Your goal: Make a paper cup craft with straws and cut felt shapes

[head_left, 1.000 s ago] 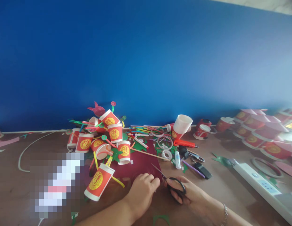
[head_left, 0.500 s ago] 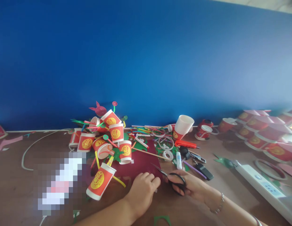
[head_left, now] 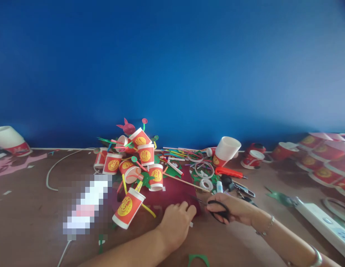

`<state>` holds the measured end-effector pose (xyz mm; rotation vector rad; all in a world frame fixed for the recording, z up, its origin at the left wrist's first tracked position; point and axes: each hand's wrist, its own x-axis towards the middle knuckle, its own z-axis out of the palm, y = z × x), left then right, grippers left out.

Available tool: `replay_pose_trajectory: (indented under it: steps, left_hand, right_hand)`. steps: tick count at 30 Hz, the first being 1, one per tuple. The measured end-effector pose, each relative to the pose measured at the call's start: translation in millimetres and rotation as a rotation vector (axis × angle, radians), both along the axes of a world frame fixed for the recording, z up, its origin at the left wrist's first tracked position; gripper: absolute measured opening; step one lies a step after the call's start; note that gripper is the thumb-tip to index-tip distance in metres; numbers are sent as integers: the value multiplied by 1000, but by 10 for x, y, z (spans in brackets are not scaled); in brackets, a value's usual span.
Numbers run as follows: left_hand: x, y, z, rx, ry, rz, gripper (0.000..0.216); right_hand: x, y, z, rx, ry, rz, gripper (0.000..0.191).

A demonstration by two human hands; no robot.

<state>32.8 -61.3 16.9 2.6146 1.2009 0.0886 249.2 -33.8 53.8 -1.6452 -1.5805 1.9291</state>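
Red paper cups (head_left: 146,155) piled by coloured sticks (head_left: 175,152), tape rolls (head_left: 206,184), a white power strip (head_left: 324,222)

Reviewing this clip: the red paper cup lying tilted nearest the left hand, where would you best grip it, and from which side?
Grip the red paper cup around its mid wall, coming from above. It lies tilted with its rim toward the viewer, straws poking out behind it, so the bare side wall is probably the clearest hold.

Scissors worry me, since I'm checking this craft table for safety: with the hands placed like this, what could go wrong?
The scissors in the right hand point at the left hand, whose fingers press the dark red sheet just beside the blades, so a nick seems possible. The tilted paper cup leans close to the left hand; a nudge could topple the cup pile.
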Motion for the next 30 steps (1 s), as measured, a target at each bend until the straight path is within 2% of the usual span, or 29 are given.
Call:
replay_pose_trajectory:
  steps: [6,12,15,17,19,21,22,24,26,27,30]
  left_hand:
    - [16,-3,-50,26,33,-46,27]
    - [29,4,-38,26,9,-2,25]
    - [9,-70,-3,18,-122,28,15]
    - [8,-158,7,-58,-291,-7,15]
    - [35,-252,-6,-261,-493,-38,24]
    - [89,-317,-30,-595,-679,86,35]
    - [119,-329,-39,-821,-773,174,39]
    - [167,-310,-41,-1381,-925,335,47]
    - [187,-254,-24,-1752,-1129,510,54]
    - [188,-224,-13,-1822,-1250,587,53]
    - [176,-168,-3,-1820,-1545,770,51]
  right_hand:
    - [43,280,44,3,16,149,38]
    - [104,498,12,-115,25,200,31]
    - [127,552,-12,-143,86,210,31]
    - [138,559,-29,-143,140,178,33]
    - [147,547,-42,-147,178,116,35]
    - [157,521,-49,-156,198,52,37]
    - [161,505,-52,-158,209,27,37]
    - [168,470,-54,-159,228,-3,38]
    - [168,436,-52,-158,234,-6,39]
    - [164,421,-49,-160,225,0,39]
    - [143,402,-38,-144,184,44,38]
